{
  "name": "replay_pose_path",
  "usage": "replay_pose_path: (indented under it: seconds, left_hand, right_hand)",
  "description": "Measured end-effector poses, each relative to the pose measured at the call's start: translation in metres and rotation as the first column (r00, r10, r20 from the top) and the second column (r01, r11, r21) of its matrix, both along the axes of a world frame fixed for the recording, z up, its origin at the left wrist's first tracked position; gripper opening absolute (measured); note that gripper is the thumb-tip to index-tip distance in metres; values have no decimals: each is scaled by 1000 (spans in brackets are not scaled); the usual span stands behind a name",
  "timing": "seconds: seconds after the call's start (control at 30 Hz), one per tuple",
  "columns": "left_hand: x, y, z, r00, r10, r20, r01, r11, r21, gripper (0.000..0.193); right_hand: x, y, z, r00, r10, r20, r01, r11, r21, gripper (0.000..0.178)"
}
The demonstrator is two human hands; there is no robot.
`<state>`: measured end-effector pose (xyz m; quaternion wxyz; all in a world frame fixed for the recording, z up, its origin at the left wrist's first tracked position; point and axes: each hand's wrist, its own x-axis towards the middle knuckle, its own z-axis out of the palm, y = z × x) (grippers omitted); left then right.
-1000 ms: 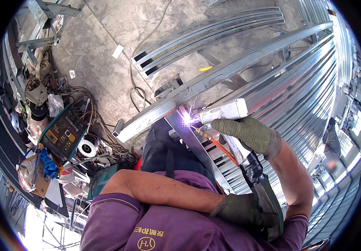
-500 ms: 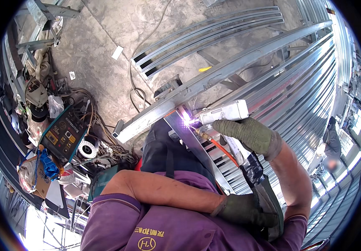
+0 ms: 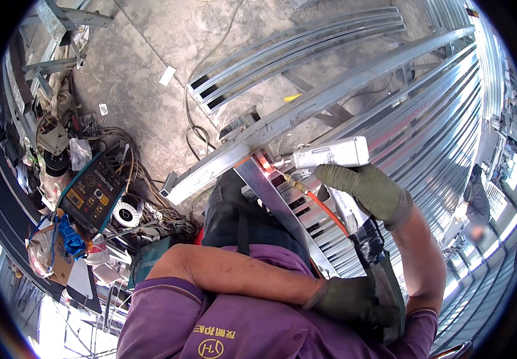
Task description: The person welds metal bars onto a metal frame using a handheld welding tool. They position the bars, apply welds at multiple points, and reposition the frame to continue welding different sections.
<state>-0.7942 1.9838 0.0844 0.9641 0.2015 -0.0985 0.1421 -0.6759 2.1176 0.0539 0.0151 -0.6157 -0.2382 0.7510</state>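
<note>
My right hand [image 3: 363,190], in a green work glove, is closed round the white welding gun [image 3: 330,152]. The gun's nozzle points left at a red-hot weld spot [image 3: 265,164] on a flat steel bar [image 3: 270,192]. That bar meets a long square steel tube [image 3: 306,113] near the spot. An orange hose [image 3: 325,210] with a brass fitting [image 3: 296,184] runs along the gun. My left hand [image 3: 348,301], also gloved, lies across my body and is closed on the dark cable sleeve [image 3: 388,287] behind the gun; its fingertips are partly hidden.
A welding machine [image 3: 91,191], a white wire spool [image 3: 127,213] and tangled cables lie to the left. Several steel rails [image 3: 300,57] rest on the floor ahead. Slatted metal panels [image 3: 426,113] fill the right, where another person [image 3: 477,203] is at the edge.
The bright purple-white arc has gone out, leaving a red glow. My right hand and the welding gun have shifted slightly right, away from the spot. The left hand has barely moved.
</note>
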Motion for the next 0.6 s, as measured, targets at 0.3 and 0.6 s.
replay_pose_path:
  seconds: [0.3,0.6]
  left_hand:
    - [-6,13,-2,991,-137,-7,136,985,-105,40]
    - [-5,4,-2,996,-84,-3,83,992,-98,44]
  right_hand:
    - [1,-9,-14,999,-6,-47,3,998,-69,62]
    - [2,-13,-18,998,32,-46,-34,998,-47,61]
